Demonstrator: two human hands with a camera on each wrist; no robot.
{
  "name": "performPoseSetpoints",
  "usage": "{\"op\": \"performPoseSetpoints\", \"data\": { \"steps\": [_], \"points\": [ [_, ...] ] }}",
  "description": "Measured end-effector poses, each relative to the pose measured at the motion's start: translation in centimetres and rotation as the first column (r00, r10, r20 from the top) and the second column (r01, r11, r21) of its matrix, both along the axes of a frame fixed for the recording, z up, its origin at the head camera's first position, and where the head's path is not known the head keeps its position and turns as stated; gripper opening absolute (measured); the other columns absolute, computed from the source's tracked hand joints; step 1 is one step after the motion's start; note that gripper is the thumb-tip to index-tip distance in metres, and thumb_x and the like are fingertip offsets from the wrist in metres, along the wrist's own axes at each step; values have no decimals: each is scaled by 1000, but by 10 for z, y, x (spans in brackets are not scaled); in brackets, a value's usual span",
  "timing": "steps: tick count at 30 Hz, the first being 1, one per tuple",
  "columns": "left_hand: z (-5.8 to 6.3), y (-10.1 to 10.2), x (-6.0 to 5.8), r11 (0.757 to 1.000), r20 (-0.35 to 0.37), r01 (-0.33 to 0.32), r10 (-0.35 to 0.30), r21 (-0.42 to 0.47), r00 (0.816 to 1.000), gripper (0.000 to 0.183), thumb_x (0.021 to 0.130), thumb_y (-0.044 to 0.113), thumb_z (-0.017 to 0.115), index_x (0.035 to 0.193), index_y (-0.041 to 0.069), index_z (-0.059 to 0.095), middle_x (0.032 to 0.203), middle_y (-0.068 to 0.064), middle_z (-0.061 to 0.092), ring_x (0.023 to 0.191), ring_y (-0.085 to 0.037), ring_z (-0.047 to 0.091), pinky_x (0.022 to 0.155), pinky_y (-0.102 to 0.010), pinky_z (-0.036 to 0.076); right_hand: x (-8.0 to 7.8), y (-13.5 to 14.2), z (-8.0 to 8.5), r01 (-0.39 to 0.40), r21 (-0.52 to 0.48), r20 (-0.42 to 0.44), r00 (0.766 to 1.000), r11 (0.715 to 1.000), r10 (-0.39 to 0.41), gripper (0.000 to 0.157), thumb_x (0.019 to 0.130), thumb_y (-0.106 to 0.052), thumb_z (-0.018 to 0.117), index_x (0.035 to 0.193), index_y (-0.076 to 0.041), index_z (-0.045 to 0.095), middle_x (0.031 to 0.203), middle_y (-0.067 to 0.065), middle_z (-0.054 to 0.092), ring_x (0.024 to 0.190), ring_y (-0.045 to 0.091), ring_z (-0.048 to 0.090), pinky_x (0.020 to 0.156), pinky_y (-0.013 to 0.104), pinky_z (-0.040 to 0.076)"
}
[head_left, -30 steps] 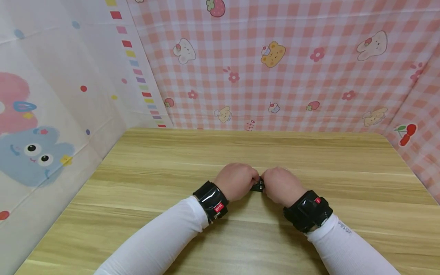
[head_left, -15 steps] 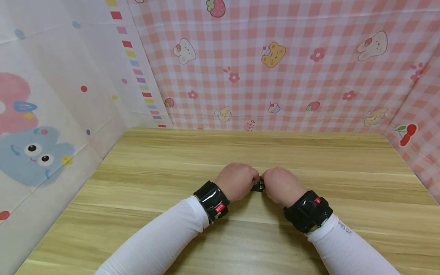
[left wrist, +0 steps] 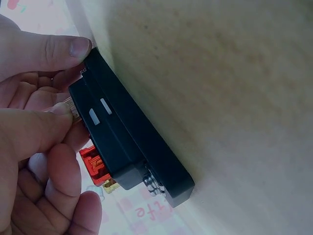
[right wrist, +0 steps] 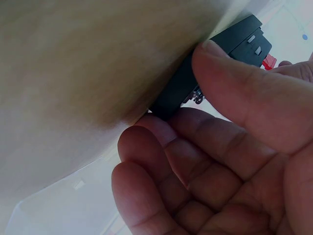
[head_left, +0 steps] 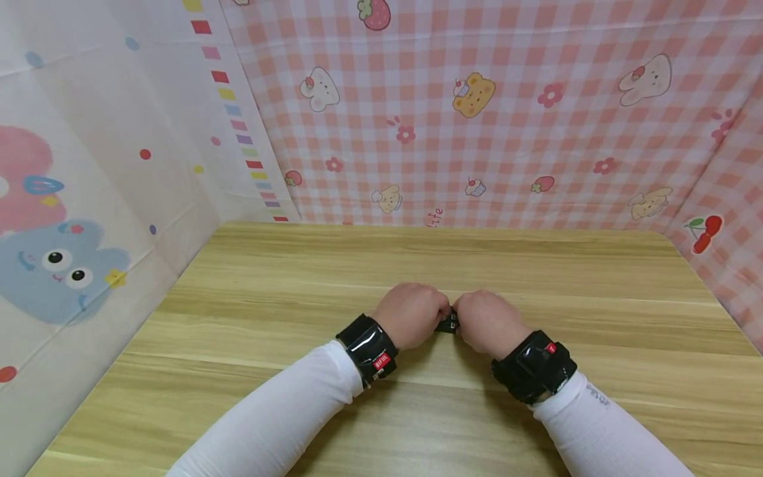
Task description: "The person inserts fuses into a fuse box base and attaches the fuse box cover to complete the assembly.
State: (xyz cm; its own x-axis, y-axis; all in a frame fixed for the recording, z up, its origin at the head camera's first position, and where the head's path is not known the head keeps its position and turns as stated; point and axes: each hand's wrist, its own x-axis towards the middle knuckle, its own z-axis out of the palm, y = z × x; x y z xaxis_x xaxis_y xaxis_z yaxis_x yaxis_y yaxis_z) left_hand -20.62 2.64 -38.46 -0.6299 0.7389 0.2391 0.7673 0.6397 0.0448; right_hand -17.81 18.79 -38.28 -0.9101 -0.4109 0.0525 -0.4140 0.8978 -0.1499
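A black fuse block [head_left: 446, 324] sits between both hands on the wooden table. In the left wrist view the fuse block [left wrist: 122, 122] shows tilted, with metal screw terminals [left wrist: 153, 182] near one end. A red blade fuse [left wrist: 94, 164] and a yellowish one [left wrist: 111, 185] stick out of it. My left hand [head_left: 411, 315] pinches a clear blade fuse [left wrist: 75, 110] at the block's face. My right hand [head_left: 490, 322] grips the block, its thumb [right wrist: 212, 51] along one side and fingers bent at the other. In the head view the hands hide most of the block.
The wooden table [head_left: 286, 285] runs back to a pink checked curtain [head_left: 507, 132]. A white printed curtain [head_left: 161, 185] hangs at the left. Black straps [head_left: 366, 351] circle both wrists over white sleeves.
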Motion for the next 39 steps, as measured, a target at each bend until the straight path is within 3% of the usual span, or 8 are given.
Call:
{"op": "performPoseSetpoints", "data": {
  "steps": [33,39],
  "points": [
    [0,1,1,1000,-7,-4,4,-12,1000,22,86,14,62,68,24,67,61,16,52,57,-4,45,54,-27,42,0,0,0,-6,-4,-24,1000,1000,5,16,73,-5,69,64,-14,60,56,-4,51,51,13,43,47,29,43],
    [-1,2,1,1000,-25,-1,1,-13,1000,26,85,12,62,62,26,61,59,15,51,54,-5,44,51,-27,40,0,0,0,-6,-4,-27,1000,1000,6,17,73,-5,69,63,-14,59,56,-4,51,50,13,43,47,29,42]
  ]
}}
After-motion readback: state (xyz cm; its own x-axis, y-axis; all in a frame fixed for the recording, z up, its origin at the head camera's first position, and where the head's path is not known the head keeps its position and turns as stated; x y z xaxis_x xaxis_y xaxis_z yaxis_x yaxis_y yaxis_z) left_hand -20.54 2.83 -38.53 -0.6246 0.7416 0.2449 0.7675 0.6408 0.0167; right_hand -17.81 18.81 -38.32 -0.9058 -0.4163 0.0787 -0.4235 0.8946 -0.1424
